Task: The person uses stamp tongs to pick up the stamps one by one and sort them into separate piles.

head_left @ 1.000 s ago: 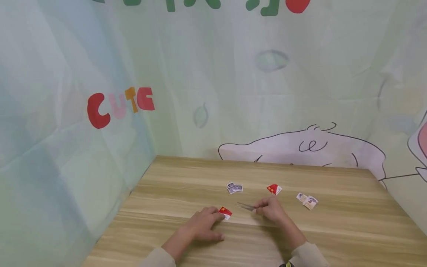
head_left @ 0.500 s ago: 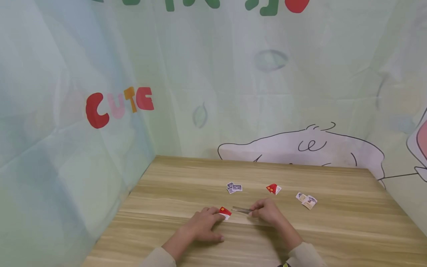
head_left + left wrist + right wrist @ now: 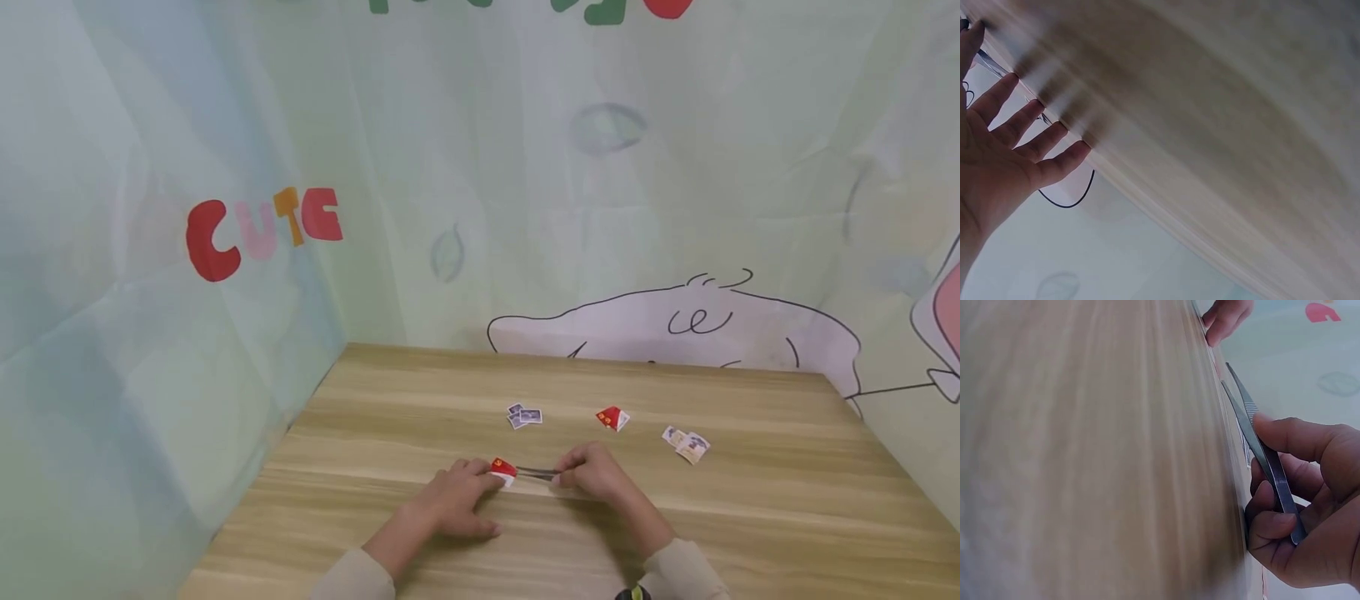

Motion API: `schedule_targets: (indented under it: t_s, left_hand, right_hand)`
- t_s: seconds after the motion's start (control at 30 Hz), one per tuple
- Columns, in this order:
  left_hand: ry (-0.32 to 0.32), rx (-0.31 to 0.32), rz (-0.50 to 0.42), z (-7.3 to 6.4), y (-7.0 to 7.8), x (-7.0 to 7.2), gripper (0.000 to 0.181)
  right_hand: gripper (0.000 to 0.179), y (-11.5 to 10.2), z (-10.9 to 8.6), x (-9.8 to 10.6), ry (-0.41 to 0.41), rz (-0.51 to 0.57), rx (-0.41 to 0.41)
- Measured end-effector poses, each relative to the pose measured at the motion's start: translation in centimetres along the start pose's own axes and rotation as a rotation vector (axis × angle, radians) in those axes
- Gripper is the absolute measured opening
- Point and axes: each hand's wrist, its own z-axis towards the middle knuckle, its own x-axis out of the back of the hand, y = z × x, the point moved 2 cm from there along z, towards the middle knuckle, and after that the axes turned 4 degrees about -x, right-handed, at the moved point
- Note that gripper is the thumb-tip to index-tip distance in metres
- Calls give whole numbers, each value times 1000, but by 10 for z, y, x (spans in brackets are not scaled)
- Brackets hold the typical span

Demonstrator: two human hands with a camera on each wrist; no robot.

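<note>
Metal tweezers lie between the thumb and curled fingers of my right hand, their two tips slightly apart in the right wrist view. Those tips point left, right at the edge of a small red-and-white stamp on the table. My left hand rests on the table with fingers spread, a fingertip on the stamp's lower left side. In the left wrist view the left fingers look straight, tips down on the wood.
On the wooden table farther back lie several grey-purple stamps, overlapping red stamps and a group of beige stamps. A printed cloth hangs behind and to the left.
My right hand has shifted left and slightly down with the tweezers, bringing their tips from a gap away up to the stamp's edge. My left hand stays on the stamp.
</note>
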Motion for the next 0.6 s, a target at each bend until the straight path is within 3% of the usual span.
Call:
schedule_targets:
  t_s: [0.3,0.6]
  left_hand:
    - [-14,12,-11,1,0,3,64]
    - [-21,15,-22,0,1,3,63]
  right_hand:
    - [15,-3,-2,0,-25,-6,0]
    - [6,-3,-3,-4,-13,11,18]
